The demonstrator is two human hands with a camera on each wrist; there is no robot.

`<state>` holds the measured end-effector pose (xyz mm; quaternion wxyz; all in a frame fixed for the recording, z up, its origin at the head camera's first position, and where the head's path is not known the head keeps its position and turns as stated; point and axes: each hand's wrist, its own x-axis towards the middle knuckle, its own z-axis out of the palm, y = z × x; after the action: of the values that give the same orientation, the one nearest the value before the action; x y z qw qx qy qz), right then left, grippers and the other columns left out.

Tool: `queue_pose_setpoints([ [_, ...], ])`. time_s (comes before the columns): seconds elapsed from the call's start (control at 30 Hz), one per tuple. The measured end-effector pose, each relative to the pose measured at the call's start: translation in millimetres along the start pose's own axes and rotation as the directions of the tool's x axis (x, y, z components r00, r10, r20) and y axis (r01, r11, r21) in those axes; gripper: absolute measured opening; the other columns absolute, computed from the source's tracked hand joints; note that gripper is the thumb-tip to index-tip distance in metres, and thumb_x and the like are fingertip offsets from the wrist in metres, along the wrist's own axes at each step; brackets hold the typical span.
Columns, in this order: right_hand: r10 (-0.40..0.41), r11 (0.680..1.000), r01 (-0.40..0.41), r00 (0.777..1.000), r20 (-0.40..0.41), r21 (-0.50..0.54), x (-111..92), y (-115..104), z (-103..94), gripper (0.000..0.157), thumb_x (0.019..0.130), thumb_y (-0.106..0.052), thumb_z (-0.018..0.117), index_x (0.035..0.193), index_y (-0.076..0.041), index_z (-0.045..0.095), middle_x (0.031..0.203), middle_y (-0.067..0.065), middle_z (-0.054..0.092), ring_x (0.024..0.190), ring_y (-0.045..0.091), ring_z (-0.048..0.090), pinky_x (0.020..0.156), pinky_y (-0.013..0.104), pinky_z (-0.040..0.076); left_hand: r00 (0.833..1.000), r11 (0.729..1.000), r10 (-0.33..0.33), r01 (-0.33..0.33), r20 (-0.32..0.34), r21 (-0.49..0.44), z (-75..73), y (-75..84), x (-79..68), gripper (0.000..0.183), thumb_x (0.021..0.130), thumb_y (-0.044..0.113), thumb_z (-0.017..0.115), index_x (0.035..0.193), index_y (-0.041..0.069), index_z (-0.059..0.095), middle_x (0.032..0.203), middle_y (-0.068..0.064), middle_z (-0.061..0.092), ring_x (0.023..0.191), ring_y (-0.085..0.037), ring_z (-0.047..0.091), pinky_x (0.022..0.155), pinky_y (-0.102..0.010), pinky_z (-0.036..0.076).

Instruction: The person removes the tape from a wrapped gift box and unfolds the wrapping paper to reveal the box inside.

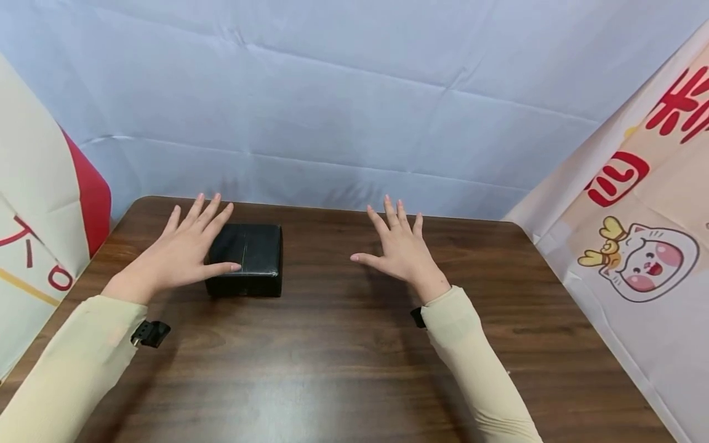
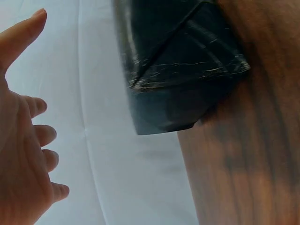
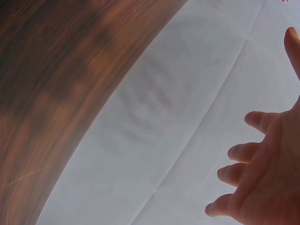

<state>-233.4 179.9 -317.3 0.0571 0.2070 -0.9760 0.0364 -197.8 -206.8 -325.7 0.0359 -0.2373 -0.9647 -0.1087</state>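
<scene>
A black box (image 1: 252,252) with a creased, shiny covering lies on the brown wooden table, left of the middle. In the left wrist view the same box (image 2: 183,70) shows scuffed edges and a seam. My left hand (image 1: 185,249) is held above the table with its fingers spread, and in the head view it overlaps the box's left side; the left wrist view shows a gap between hand and box. To the right, my right hand (image 1: 404,252) hovers over bare wood with fingers spread, holding nothing. Its palm (image 3: 276,173) faces the right wrist camera.
The wooden table (image 1: 332,363) has rounded far corners. A pale blue-white cloth (image 1: 343,111) hangs behind it. On the right is a printed sheet (image 1: 637,246) with red characters and a cartoon cat; another printed sheet (image 1: 39,184) hangs at left. Black wrist cameras sit under both sleeves.
</scene>
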Motion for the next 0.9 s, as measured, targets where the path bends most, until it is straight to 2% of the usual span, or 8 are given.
queue_pose_setpoints([
  [0.27, -0.053, 0.998, 0.053, 0.999, -0.013, 0.028, 2, -19, 8.9, 0.1, 0.078, -0.076, 0.049, 0.154, -0.019, 0.015, 0.157, 0.015, -0.003, 0.142, 0.036, 0.0, 0.107, 0.064, -0.001, 0.999, 0.999, 0.024, -0.024, 0.031, -0.029, 20.1, 0.2, -4.5, 0.104, 0.083, 0.065, 0.055, 0.153, 0.009, 0.003, 0.156, -0.018, -0.006, 0.141, -0.034, -0.014, 0.106, -0.064, -0.005],
  [0.5, -0.124, 0.991, 0.124, 0.992, 0.001, 0.043, 10, -46, 19.2, 0.099, 0.079, -0.075, 0.049, 0.154, -0.021, 0.013, 0.157, 0.012, -0.006, 0.143, 0.029, -0.008, 0.108, 0.062, -0.002, 0.996, 1.0, 0.029, -0.028, 0.082, -0.012, 39.5, 3.8, -1.5, 0.103, 0.083, 0.068, 0.053, 0.153, 0.008, 0.008, 0.156, -0.019, -0.005, 0.142, -0.036, -0.01, 0.106, -0.064, -0.002],
  [0.7, -0.194, 0.98, 0.194, 0.981, 0.016, 0.042, 14, -70, 28.8, 0.1, 0.078, -0.075, 0.049, 0.154, -0.021, 0.012, 0.157, 0.009, -0.007, 0.143, 0.028, -0.007, 0.108, 0.062, 0.001, 0.996, 0.999, 0.05, -0.05, 0.073, 0.004, 59.7, 14.9, 4.1, 0.095, 0.085, 0.058, 0.059, 0.151, 0.004, 0.017, 0.155, -0.023, 0.005, 0.141, -0.042, 0.001, 0.107, -0.063, 0.006],
  [0.9, -0.234, 0.972, 0.232, 0.972, 0.034, 0.045, 15, -83, 34.9, 0.1, 0.08, -0.073, 0.051, 0.154, -0.021, 0.008, 0.157, 0.008, -0.008, 0.143, 0.024, -0.009, 0.111, 0.057, 0.006, 0.998, 1.0, 0.023, -0.023, 0.055, 0.001, 63.8, 27.3, 13.9, 0.088, 0.089, 0.047, 0.061, 0.151, 0.003, 0.018, 0.155, -0.024, 0.006, 0.14, -0.043, 0.002, 0.107, -0.063, 0.007],
])
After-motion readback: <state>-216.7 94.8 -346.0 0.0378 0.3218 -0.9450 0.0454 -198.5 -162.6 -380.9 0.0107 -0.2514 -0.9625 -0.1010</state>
